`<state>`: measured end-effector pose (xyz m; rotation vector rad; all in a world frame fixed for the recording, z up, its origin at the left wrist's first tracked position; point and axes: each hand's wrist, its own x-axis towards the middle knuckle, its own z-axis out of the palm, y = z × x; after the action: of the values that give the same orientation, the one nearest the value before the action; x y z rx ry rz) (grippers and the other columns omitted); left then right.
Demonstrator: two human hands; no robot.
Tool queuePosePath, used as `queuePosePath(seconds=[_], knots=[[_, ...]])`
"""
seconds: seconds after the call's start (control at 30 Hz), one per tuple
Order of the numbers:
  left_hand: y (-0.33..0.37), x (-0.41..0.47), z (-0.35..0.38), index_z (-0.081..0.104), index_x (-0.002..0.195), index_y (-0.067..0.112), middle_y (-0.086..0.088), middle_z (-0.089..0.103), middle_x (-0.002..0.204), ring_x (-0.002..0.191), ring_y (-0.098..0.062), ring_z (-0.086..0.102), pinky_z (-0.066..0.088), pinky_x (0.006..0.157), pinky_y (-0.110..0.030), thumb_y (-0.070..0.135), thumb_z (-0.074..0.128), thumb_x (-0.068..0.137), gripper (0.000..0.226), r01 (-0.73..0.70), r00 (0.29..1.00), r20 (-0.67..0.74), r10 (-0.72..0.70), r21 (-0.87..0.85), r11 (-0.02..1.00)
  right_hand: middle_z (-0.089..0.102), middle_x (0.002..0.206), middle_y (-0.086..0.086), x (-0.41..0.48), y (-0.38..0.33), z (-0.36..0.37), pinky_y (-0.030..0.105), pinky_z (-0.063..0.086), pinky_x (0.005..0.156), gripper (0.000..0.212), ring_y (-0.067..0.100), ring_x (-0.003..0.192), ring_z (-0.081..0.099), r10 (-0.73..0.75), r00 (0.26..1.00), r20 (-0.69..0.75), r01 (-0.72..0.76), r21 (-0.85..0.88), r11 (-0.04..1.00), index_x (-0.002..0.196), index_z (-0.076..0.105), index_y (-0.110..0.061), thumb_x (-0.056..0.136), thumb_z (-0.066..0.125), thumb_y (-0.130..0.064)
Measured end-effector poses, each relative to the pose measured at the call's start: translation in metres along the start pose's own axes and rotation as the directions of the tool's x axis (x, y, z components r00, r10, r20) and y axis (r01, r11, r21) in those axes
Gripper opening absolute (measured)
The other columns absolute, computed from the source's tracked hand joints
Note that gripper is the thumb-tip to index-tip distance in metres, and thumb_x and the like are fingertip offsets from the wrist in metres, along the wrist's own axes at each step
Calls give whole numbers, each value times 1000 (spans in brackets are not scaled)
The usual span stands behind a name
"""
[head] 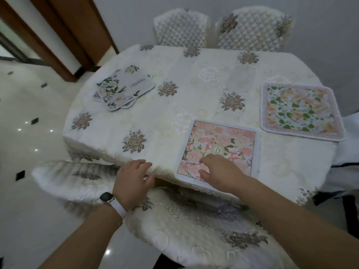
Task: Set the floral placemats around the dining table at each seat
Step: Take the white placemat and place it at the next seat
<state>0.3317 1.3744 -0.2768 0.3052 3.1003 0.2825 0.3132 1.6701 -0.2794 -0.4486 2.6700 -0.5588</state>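
Both of the person's arms reach in from the near edge, bare along the whole forearm, with the left hand (134,181) on the left and the right hand (219,173) on the right. A watch (106,197) is worn on the left wrist, with a dark, rounded-square face that looks blank and faintly glossy. Its strap (118,208) is plain white and smooth, a broad band round the wrist on the near side of the hand.
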Motion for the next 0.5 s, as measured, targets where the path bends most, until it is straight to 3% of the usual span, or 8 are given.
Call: queuePosePath(seconds=[0.13,0.23,0.33,0.5], knots=[[-17,-47,-25,67,113,25,-4,65,122,114,-30,57,48,90,-45,48,40,82,47,167,986,-3,-167,120,979,54,135,4,17,-42,0,43,44,99,45,26,122,49,-237,970,-49,230,-110,967,136,51,-17,99,40,-40],[-27,-83,-39,66,117,24,-4,64,125,116,-29,57,46,91,-46,52,37,83,52,255,967,-25,-255,167,952,56,128,5,25,-75,6,44,47,92,41,27,113,52,-374,927,-26,361,-204,910,127,54,-16,97,40,-41],[-36,-117,-48,66,119,22,-4,63,128,120,-28,56,44,94,-46,53,37,84,54,344,939,-66,-338,169,924,58,121,4,27,-110,13,43,48,87,38,27,107,53,-452,892,-11,436,-242,867,120,58,-16,94,42,-39],[-65,-163,-59,63,119,26,2,63,127,118,-24,56,45,91,-43,50,41,87,46,433,898,-136,-419,100,896,58,121,5,29,-164,21,41,48,84,46,28,106,53,-530,847,31,516,-288,807,125,56,-17,92,37,-42]])
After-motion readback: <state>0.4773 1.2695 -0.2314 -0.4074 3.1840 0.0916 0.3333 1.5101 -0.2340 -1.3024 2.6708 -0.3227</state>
